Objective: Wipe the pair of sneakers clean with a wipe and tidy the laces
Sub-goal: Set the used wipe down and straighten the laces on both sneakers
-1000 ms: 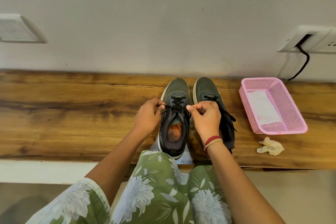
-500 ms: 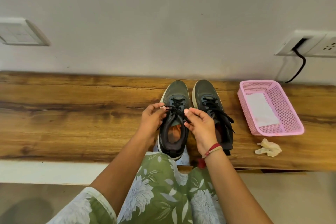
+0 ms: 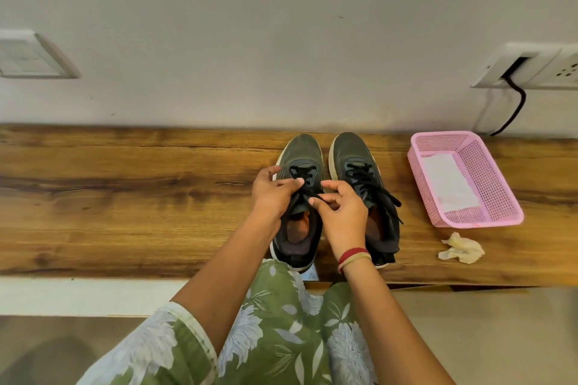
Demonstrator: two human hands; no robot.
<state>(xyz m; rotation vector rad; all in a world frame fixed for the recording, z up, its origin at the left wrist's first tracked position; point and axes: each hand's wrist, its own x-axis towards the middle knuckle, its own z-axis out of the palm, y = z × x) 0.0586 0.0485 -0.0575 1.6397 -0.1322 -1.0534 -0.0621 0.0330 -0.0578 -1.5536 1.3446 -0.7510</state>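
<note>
Two dark grey sneakers stand side by side on the wooden shelf, toes to the wall. Over the left sneaker, my left hand pinches a black lace end near the tongue. My right hand pinches the other lace end just beside it. The two lace ends cross between my fingers. The right sneaker has its black laces loose, trailing over its right side. A crumpled used wipe lies on the shelf to the right of the shoes.
A pink mesh basket with a flat white wipe inside stands at the right. Wall sockets with a black cable sit above it; a switch plate is at the left. The shelf's front edge runs just past the heels.
Both hands have drawn closer together over the left sneaker. The lace ends, held pulled apart before, now cross between my fingers.
</note>
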